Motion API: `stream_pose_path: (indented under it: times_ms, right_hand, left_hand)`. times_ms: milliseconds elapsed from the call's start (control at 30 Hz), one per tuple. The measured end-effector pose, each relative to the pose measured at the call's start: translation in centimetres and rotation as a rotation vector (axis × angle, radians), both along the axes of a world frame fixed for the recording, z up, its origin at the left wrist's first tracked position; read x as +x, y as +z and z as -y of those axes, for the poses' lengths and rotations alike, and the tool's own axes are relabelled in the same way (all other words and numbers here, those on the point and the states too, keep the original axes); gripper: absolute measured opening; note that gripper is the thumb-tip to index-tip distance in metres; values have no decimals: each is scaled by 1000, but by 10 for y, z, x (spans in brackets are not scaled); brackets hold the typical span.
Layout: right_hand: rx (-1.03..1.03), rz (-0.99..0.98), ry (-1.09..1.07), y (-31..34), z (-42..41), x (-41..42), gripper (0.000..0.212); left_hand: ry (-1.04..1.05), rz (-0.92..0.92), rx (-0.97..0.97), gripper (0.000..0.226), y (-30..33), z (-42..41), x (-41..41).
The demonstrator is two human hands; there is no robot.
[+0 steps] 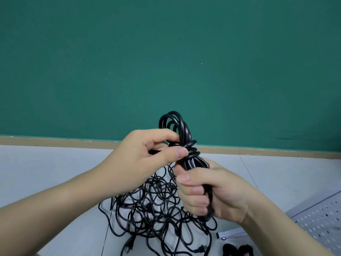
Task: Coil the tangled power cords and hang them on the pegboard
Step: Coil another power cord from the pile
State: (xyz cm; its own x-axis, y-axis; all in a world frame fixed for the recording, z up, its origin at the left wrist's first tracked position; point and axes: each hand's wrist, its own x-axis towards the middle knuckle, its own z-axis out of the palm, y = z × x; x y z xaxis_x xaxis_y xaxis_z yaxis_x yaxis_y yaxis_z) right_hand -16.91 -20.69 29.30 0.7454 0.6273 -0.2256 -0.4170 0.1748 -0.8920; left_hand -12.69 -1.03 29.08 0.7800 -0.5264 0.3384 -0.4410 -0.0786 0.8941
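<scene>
right hand fisted round coil base, 5 o'clock | left hand pinching wrap turns, 9 o'clock

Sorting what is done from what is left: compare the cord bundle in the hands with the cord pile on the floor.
The coiled bundle is gathered into neat loops with wraps around its middle; the tangled pile sprawls in loose, crossing loops. The bundle is held upright by the left hand and right hand; the pile lies flat on the floor. Both are black power cord.
</scene>
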Motion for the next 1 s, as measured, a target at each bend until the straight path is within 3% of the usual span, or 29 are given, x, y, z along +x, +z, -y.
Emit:
stream_pose_path:
  times_ms: [100, 233, 300, 367, 500, 633, 700, 833, 1000]
  right_hand:
    - [-370, 234, -221, -1, -7, 3, 13]
    - [-766, 589, -580, -6, -24, 5, 16]
    - [-859, 669, -631, -7, -31, 6, 18]
    - [-763, 575, -558, -3, -34, 6, 16]
    - [-196, 189, -305, 17, -32, 3, 21]
    - [65, 71, -200, 30, -32, -5, 19]
    - [143, 31, -223, 28, -32, -5, 20]
    - [244, -4, -327, 25, -25, 1, 25]
    - [95, 121, -474, 21, -20, 5, 30]
  left_hand:
    - [103, 72, 54, 32, -2, 1, -2]
    - [290, 162, 114, 30, -7, 12, -12]
    - [347, 200, 105, 29, -8, 17, -14]
    - [388, 287, 126, 35, -5, 15, -12]
    - [379, 625, 191, 32, 15, 1, -8]
    - [333, 805, 183, 29, 23, -6, -9]
    - [321, 784, 216, 27, 21, -7, -9]
    - [245, 563, 203, 11, 12, -4, -10]
    - [268, 528, 292, 15, 8, -5, -3]
